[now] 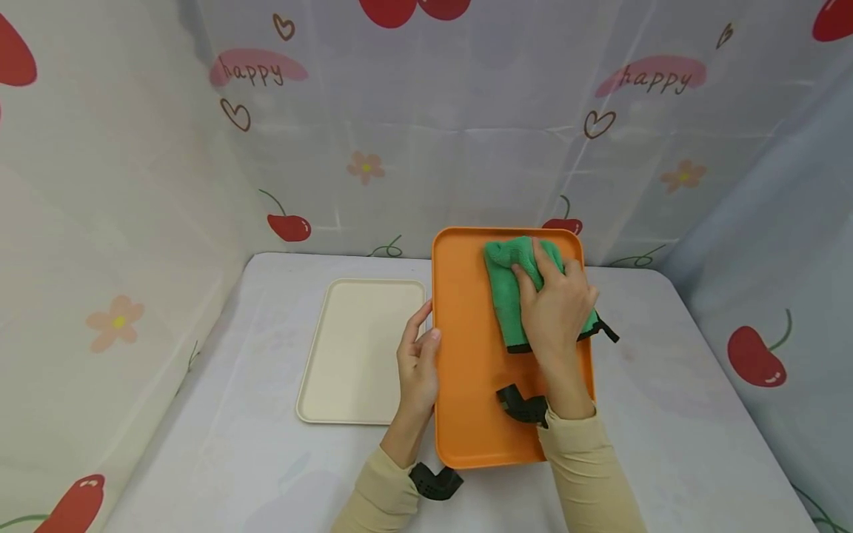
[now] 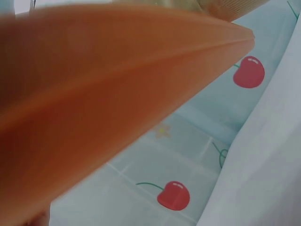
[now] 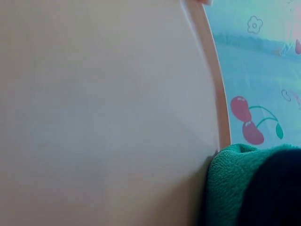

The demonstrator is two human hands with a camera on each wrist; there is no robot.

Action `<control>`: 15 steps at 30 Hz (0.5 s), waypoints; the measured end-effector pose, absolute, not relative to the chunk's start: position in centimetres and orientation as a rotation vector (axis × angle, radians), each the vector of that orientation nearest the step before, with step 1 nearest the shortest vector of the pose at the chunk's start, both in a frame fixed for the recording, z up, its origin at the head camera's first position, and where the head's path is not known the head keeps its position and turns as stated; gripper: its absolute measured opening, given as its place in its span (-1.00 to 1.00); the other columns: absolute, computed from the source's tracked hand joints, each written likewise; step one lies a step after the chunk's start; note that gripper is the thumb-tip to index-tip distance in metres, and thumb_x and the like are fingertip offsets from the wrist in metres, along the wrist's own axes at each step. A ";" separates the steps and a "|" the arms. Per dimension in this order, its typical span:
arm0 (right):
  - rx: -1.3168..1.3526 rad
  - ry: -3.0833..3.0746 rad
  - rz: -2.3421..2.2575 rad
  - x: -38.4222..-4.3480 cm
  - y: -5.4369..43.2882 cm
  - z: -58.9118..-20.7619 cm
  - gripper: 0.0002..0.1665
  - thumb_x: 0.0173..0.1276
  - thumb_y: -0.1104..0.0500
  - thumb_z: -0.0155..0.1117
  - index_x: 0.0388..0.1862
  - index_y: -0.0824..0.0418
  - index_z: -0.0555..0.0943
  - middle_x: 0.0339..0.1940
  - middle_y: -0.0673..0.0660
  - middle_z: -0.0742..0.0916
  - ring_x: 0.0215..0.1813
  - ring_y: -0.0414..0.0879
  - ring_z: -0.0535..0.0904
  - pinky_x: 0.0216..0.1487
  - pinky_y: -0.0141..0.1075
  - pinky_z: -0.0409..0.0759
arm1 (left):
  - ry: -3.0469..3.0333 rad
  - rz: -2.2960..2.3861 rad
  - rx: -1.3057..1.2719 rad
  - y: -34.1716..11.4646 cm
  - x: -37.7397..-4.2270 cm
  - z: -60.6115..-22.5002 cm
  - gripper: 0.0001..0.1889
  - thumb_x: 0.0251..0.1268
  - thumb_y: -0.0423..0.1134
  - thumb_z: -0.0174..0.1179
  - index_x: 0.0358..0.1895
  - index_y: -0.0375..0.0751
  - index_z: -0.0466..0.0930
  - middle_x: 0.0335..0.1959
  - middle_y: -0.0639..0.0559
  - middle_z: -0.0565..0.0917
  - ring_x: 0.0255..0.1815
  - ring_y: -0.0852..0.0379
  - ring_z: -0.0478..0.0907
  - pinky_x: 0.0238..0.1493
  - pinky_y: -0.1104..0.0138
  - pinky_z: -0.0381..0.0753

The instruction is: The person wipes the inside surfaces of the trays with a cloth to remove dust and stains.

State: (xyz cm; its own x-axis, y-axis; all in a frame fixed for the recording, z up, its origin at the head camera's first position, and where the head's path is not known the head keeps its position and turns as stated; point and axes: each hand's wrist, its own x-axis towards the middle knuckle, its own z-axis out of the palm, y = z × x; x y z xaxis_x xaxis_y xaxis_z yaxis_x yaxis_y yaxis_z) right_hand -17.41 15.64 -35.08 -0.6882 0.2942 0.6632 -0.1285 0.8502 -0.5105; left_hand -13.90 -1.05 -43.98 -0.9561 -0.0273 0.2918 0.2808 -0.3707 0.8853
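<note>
An orange tray point(image 1: 466, 370) is held up above the table, its far end overlapping the back curtain in the head view. My left hand point(image 1: 418, 366) grips its left edge, thumb on the near side and some fingers hidden behind. On the tray's upper right lies a folded green cloth point(image 1: 508, 296) with black trim and a black loop. My right hand point(image 1: 558, 307) holds this cloth against the tray, fingers bent over it. The left wrist view shows the tray's side point(image 2: 117, 103) up close, blurred. In the right wrist view, the cloth point(image 3: 230, 183) touches the tray surface point(image 3: 103, 103), which looks pale there.
A cream tray point(image 1: 360, 355) lies flat on the white-covered table point(image 1: 680, 414), left of the orange one. Curtains printed with cherries point(image 1: 289, 227) and flowers enclose the back and both sides. A black wrist mount point(image 1: 436, 483) sits on each sleeve.
</note>
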 end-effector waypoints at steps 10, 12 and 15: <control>-0.242 -2.269 0.689 -17.4 17.9 -35.5 -0.45 0.34 -0.07 0.29 0.26 0.11 0.59 -0.06 0.43 0.66 -0.07 0.28 0.52 -0.24 0.16 0.30 | -1.645 -2.410 -0.349 -1.3 -13.9 -43.9 -0.55 0.53 -0.28 -0.15 0.42 -0.18 0.27 -0.33 0.21 0.74 -0.38 0.22 0.68 -0.36 0.39 0.70; -0.260 -2.270 0.688 -17.4 18.3 -35.6 -0.45 0.34 -0.06 0.29 0.26 0.11 0.59 -0.03 0.42 0.67 -0.09 0.29 0.52 -0.25 0.16 0.29 | -1.640 -2.416 -0.347 -1.3 -13.9 -44.0 -0.54 0.52 -0.28 -0.14 0.42 -0.19 0.26 -0.31 0.21 0.74 -0.37 0.22 0.69 -0.35 0.39 0.70; -0.270 -2.271 0.686 -17.4 18.7 -35.7 -0.46 0.35 -0.05 0.29 0.27 0.11 0.58 -0.02 0.42 0.67 -0.13 0.29 0.51 -0.27 0.14 0.28 | -1.636 -2.427 -0.344 -1.3 -13.9 -43.9 -0.55 0.52 -0.29 -0.14 0.42 -0.21 0.26 -0.26 0.21 0.75 -0.33 0.21 0.70 -0.32 0.38 0.71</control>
State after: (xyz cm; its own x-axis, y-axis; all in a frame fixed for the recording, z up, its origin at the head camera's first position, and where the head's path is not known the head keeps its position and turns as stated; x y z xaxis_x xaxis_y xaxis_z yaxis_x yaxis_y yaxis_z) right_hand -17.37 18.65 -35.67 -0.7071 0.3828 0.5945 -0.0105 0.8350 -0.5501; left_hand -13.94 -1.27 -43.95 -0.9541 -0.0307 0.2979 0.2876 -0.3709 0.8830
